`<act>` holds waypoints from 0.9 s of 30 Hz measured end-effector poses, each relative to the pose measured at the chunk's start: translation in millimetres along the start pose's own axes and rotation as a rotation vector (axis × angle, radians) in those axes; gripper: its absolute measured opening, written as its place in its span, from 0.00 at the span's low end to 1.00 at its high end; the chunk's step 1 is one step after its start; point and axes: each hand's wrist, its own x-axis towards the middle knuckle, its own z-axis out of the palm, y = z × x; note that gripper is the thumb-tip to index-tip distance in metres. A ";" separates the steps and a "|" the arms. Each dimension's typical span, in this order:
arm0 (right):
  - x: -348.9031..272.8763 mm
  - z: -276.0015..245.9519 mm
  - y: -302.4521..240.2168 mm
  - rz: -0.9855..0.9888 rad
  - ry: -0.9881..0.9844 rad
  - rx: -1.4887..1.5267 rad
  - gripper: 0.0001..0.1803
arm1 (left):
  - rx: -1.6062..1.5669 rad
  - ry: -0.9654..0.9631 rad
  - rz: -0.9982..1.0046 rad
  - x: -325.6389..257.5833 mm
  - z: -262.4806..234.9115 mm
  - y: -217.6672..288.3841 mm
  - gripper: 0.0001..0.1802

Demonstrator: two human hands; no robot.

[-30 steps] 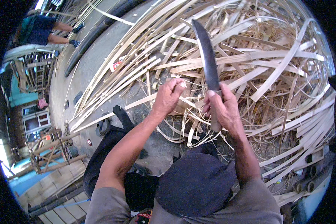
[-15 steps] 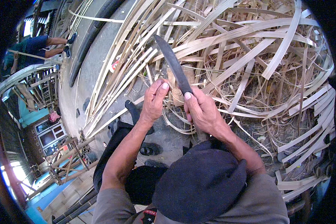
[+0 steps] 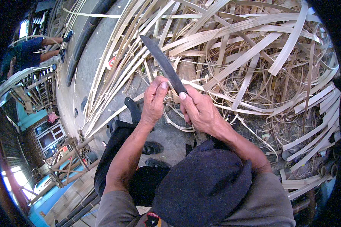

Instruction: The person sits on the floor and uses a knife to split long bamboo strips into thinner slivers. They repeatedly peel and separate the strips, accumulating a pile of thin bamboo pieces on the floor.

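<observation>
My right hand (image 3: 202, 109) is closed round the lower end of a large dark-bladed knife (image 3: 161, 59), its thumb laid along the blade's base. The long blade curves slightly and points up and to the left, away from me. Just left of the blade, my left hand (image 3: 154, 100) is closed, thumb and forefinger pressed together, with the fingertips close to the blade's edge. Whether those fingers hold anything, or touch the blade, I cannot make out. The knife's handle is mostly hidden by my right hand.
Flat pale bamboo strips (image 3: 250, 23) lie heaped over curly shavings ahead and right. Narrow splints (image 3: 106, 94) fan out at the left. Beyond them lies a dark pole (image 3: 82, 45). Another person's legs (image 3: 51, 49) show far left, near a wooden rack (image 3: 38, 89).
The knife's blade has tilted further left, its tip swinging the same way. Both hands have shifted slightly left together, and their grips look the same.
</observation>
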 end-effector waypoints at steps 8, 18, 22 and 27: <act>3.9 -4.2 3.7 -0.089 -0.044 -0.103 0.19 | -0.012 -0.018 0.025 2.4 0.8 -2.3 0.13; 7.3 4.1 -7.1 -0.115 0.034 -0.276 0.16 | 0.065 0.037 0.053 0.7 4.7 -3.2 0.15; 9.3 2.0 -9.2 -0.129 0.062 -0.240 0.14 | 0.149 -0.027 0.109 11.2 0.2 -8.5 0.17; 9.6 0.1 -7.2 -0.075 0.035 -0.202 0.15 | 0.270 -0.165 0.176 27.1 -11.5 -10.1 0.22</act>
